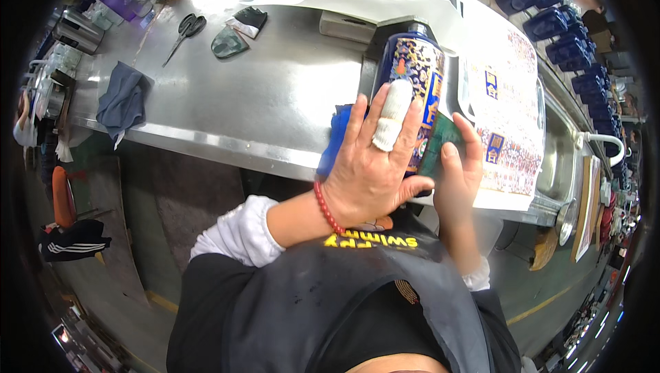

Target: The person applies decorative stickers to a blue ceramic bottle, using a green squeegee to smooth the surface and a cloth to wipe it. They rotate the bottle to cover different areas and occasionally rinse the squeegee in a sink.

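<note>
A dark blue bottle (418, 50) with a colourful flowered decal lies on the bench edge before me, its neck pointing away. My left hand (375, 156) rests flat along the bottle, fingers stretched out. A white knitted cover (395, 115) sleeves one of its fingers, and red beads circle the wrist. On the bottle's right side, my right hand (462, 167) is closed with thumb and fingers round a green flat piece (442, 140); that hand is slightly blurred. Bright blue cloth (334, 140) shows beside the left hand, partly hidden.
White decal sheets (507, 112) spread along the right and far side. Scissors (184, 35), a green and black flat piece (230, 41) and a grey cloth (122, 98) lie on the steel bench (289, 77). Several blue bottles (570, 50) line the right; a sink (558, 160) is there too.
</note>
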Available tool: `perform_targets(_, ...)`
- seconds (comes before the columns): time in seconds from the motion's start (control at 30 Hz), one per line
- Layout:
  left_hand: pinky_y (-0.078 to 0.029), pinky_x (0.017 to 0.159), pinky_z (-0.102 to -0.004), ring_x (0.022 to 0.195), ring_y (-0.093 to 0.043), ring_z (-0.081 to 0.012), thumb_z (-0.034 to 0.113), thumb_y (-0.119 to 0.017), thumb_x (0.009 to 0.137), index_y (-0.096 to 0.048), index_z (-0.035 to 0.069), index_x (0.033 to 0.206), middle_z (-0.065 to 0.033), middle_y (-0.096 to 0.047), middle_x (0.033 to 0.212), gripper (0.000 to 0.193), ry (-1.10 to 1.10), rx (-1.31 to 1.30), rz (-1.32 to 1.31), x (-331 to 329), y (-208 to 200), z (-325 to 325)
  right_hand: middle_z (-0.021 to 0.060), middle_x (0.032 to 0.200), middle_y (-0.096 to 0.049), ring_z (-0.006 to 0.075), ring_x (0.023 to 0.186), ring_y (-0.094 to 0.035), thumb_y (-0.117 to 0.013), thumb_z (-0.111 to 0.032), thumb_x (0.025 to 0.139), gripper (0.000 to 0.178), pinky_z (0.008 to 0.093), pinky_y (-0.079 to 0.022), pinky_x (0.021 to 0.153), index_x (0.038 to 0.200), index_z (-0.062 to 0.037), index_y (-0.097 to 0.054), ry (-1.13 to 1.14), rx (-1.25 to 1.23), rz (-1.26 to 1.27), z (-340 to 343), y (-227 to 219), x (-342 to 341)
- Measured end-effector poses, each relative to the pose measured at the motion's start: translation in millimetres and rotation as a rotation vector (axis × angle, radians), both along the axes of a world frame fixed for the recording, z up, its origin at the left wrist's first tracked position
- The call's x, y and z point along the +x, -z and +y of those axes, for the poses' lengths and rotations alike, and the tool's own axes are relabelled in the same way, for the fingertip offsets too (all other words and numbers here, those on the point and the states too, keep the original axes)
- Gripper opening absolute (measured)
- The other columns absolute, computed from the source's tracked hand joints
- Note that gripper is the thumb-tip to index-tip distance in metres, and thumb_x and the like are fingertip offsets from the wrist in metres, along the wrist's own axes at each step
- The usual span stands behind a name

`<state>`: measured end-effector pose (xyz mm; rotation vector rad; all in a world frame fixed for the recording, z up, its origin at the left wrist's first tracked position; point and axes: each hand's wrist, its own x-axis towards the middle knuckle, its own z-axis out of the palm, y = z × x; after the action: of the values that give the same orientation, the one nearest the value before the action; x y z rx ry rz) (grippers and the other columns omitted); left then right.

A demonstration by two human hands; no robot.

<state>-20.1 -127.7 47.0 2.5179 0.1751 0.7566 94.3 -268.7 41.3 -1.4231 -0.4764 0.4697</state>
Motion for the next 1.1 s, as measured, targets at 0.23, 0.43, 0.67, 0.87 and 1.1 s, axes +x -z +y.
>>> perform_targets(0.23, -0.023, 0.115, -0.0687, 0.141, -0.037, -0.0526, 0.073, -0.053, 0.090, -0.029, -0.008, 0.156, -0.0326, -0.038, 0.153, 0.107, -0.003, -0.176, 0.004, -13, 4, 17, 0.0138, 0.138, -0.055, 0.0205, 0.124, -0.055, -0.055, -0.008, 0.097, 0.049, 0.0361, -0.042, 0.109, 0.144, 0.0016, -0.049, 0.015, -0.077, -0.059, -1, 1, 1)
perform_targets(0.43, -0.019, 0.118, -0.0652, 0.144, -0.035, -0.0510, 0.075, -0.051, 0.090, -0.026, -0.010, 0.156, -0.0295, -0.042, 0.152, 0.111, -0.005, -0.040, -0.059, 20, -4, 24, 0.0119, 0.132, -0.056, 0.0147, 0.116, -0.055, -0.054, -0.008, 0.102, 0.044, 0.0301, -0.045, 0.102, 0.143, 0.0040, -0.048, 0.021, -0.133, -0.221, 0, -4, 2)
perform_targets(0.67, -0.018, 0.119, -0.0639, 0.138, -0.045, -0.0454, 0.075, -0.049, 0.092, -0.023, -0.012, 0.155, -0.0311, -0.047, 0.148, 0.111, -0.061, -0.025, 0.009, 22, -8, 46, 0.0117, 0.133, -0.055, 0.0156, 0.118, -0.055, -0.054, -0.007, 0.102, 0.043, 0.0305, -0.044, 0.104, 0.143, 0.0040, -0.047, -0.007, -0.089, -0.210, 2, -8, 1)
perform_targets(0.87, -0.023, 0.118, -0.0615, 0.122, -0.057, -0.0455, 0.073, -0.049, 0.094, -0.025, -0.013, 0.154, -0.0321, -0.058, 0.130, 0.107, -0.013, -0.157, -0.033, 49, -6, 55, 0.0111, 0.135, -0.054, 0.0160, 0.119, -0.054, -0.056, -0.009, 0.102, 0.043, 0.0307, -0.043, 0.105, 0.143, 0.0041, -0.048, 0.004, -0.094, -0.199, -1, -5, 1)
perform_targets(1.1, -0.029, 0.116, -0.0617, 0.123, -0.056, -0.0481, 0.072, -0.051, 0.093, -0.027, -0.014, 0.152, -0.0339, -0.054, 0.135, 0.107, 0.012, -0.384, -0.044, 49, 3, 61, 0.0116, 0.135, -0.054, 0.0168, 0.121, -0.053, -0.056, -0.010, 0.102, 0.044, 0.0309, -0.042, 0.106, 0.143, 0.0045, -0.048, -0.019, -0.111, -0.189, 0, 1, 4)
